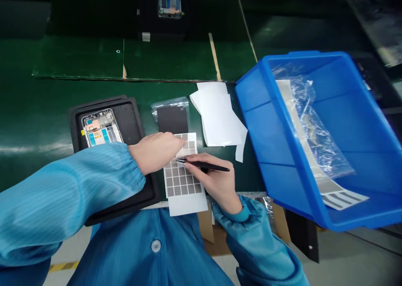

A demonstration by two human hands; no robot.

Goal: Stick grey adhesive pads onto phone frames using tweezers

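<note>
My right hand [218,181] grips black tweezers [212,166], their tips pointing left over a sheet of grey square stickers [184,185]. On the upper left part of that sheet rests my left hand [155,152], fingers curled and closed; what they hold, if anything, is hidden. The tweezer tips are just below the left fingers, and I cannot tell whether they touch a sticker. Left of the sheet lies a black foam tray [130,120] with an opened phone [100,124] in it, partly covered by my left sleeve.
A clear bag with a dark sheet [172,117] lies beyond the stickers. White papers [218,114] are to its right. A large blue bin [279,164] tilts at the right, holding clear plastic and a sticker strip [344,199]. Another opened phone [169,3] sits at the back.
</note>
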